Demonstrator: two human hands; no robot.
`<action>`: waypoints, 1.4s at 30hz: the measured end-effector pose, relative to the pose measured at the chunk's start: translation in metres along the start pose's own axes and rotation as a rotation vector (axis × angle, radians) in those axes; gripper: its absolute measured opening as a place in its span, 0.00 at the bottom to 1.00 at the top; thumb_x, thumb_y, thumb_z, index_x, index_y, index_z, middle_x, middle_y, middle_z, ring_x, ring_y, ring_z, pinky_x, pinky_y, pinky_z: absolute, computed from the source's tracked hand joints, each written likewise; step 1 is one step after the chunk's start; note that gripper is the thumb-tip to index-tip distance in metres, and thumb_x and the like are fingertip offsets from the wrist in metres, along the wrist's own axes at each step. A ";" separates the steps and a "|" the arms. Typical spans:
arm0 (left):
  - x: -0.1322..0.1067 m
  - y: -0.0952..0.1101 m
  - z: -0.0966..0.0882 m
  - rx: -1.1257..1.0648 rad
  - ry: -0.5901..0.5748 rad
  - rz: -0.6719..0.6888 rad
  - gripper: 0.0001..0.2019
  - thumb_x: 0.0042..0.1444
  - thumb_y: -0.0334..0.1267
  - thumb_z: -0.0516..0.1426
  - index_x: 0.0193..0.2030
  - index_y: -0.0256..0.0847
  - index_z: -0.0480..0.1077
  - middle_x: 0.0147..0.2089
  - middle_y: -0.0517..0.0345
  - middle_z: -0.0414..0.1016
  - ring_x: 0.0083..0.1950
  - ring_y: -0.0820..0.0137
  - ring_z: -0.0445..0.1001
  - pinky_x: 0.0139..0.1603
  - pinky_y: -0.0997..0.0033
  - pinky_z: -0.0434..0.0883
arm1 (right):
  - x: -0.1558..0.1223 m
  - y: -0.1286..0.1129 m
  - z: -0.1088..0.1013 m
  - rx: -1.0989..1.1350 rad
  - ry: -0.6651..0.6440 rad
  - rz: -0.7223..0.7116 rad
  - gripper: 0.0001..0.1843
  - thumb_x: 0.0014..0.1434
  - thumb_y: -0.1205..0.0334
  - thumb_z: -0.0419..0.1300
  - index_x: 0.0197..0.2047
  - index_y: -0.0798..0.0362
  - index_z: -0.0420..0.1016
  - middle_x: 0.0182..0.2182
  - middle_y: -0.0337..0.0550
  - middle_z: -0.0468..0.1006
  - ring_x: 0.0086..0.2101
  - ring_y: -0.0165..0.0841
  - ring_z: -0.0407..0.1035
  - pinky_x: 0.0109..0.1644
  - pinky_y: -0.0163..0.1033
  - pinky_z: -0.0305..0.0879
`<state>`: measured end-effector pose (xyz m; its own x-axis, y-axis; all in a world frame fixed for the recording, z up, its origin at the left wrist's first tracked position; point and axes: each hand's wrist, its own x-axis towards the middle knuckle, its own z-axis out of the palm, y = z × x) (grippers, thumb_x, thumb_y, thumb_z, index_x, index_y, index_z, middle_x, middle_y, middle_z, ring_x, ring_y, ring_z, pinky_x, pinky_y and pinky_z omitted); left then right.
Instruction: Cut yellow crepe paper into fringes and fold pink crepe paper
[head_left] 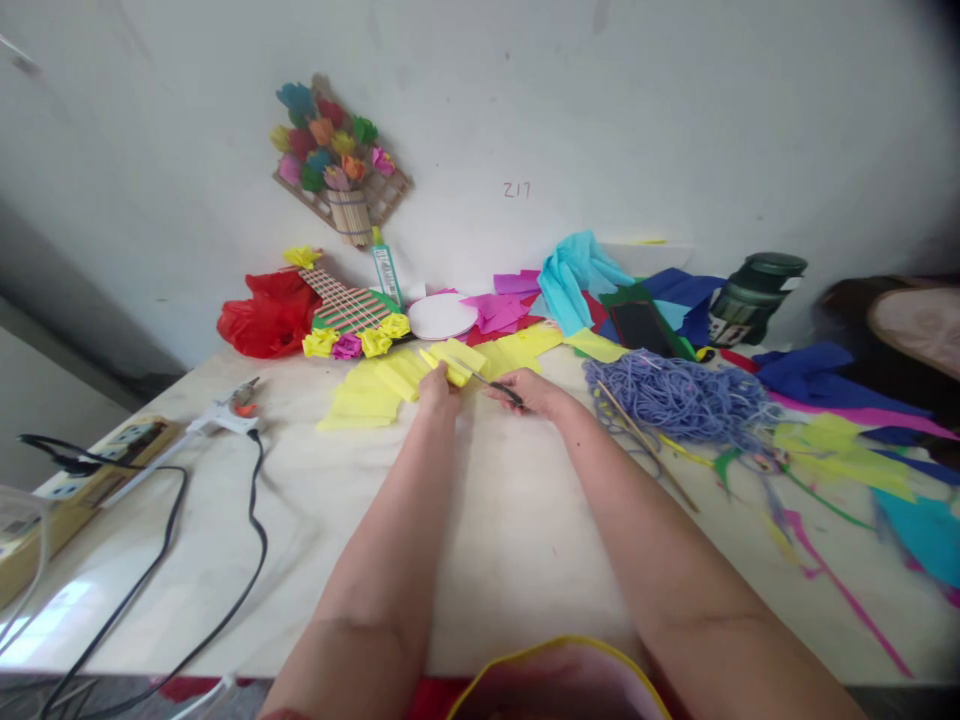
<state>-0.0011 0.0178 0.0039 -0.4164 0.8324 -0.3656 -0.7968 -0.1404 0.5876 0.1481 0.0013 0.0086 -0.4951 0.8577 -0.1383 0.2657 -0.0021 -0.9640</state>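
Note:
Between the fingers of my left hand (441, 388) is a folded piece of yellow crepe paper (454, 357), raised a little over the table. My right hand (525, 388) is closed around the dark handles of a pair of scissors (508, 393). The scissor blades point left and reach the edge of the folded paper; whether they are cutting into it I cannot tell. More yellow paper sheets (364, 395) lie flat to the left of and behind my hands.
A glue gun (229, 410) and a power strip (127, 450) with black cords lie at left. Behind stand a stick-and-paper-flower craft (349, 310) and a white disc (442, 316). A blue-grey yarn heap (675, 395), a thin stick (649, 447) and a dark green jar (754, 298) are at right.

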 end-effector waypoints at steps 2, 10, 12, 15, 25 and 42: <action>0.002 -0.001 -0.001 0.011 -0.016 0.007 0.05 0.54 0.25 0.50 0.33 0.36 0.64 0.33 0.56 0.71 0.34 0.73 0.73 0.41 0.69 0.71 | -0.001 -0.001 0.000 0.003 -0.010 -0.003 0.18 0.42 0.51 0.65 0.24 0.58 0.67 0.12 0.30 0.62 0.12 0.19 0.51 0.14 0.28 0.48; -0.007 -0.005 0.001 0.056 -0.068 0.042 0.05 0.54 0.26 0.50 0.31 0.36 0.64 0.30 0.57 0.71 0.31 0.74 0.72 0.39 0.70 0.71 | -0.005 -0.004 0.001 0.012 -0.009 -0.006 0.21 0.43 0.48 0.64 0.22 0.56 0.62 0.12 0.30 0.62 0.12 0.19 0.53 0.14 0.28 0.50; -0.010 -0.007 0.002 0.057 -0.086 0.045 0.05 0.54 0.26 0.49 0.30 0.36 0.64 0.29 0.57 0.71 0.30 0.74 0.72 0.39 0.69 0.71 | -0.004 -0.004 0.000 0.015 -0.004 -0.001 0.20 0.43 0.48 0.64 0.22 0.55 0.62 0.12 0.31 0.62 0.12 0.20 0.53 0.14 0.28 0.50; -0.012 -0.008 0.002 0.065 -0.091 0.050 0.05 0.54 0.26 0.50 0.30 0.36 0.64 0.29 0.57 0.71 0.30 0.74 0.73 0.39 0.70 0.71 | -0.004 -0.004 0.000 0.030 0.002 -0.005 0.20 0.43 0.48 0.64 0.23 0.55 0.62 0.12 0.31 0.63 0.12 0.20 0.53 0.14 0.28 0.50; -0.017 -0.007 0.003 0.072 -0.079 0.050 0.06 0.55 0.26 0.50 0.31 0.36 0.65 0.29 0.56 0.72 0.33 0.73 0.74 0.41 0.70 0.71 | -0.005 -0.005 0.002 0.056 0.013 -0.005 0.18 0.44 0.50 0.63 0.24 0.55 0.64 0.12 0.30 0.61 0.12 0.19 0.51 0.13 0.27 0.49; -0.008 -0.006 0.002 0.038 -0.055 0.033 0.06 0.55 0.26 0.49 0.31 0.37 0.64 0.31 0.56 0.71 0.35 0.72 0.74 0.41 0.68 0.71 | -0.005 -0.008 0.005 0.013 0.046 -0.023 0.19 0.42 0.50 0.64 0.23 0.56 0.65 0.11 0.28 0.59 0.11 0.18 0.49 0.13 0.28 0.46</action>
<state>0.0084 0.0130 0.0048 -0.4168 0.8560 -0.3059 -0.7652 -0.1487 0.6264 0.1444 -0.0052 0.0161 -0.4625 0.8802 -0.1063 0.2436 0.0109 -0.9698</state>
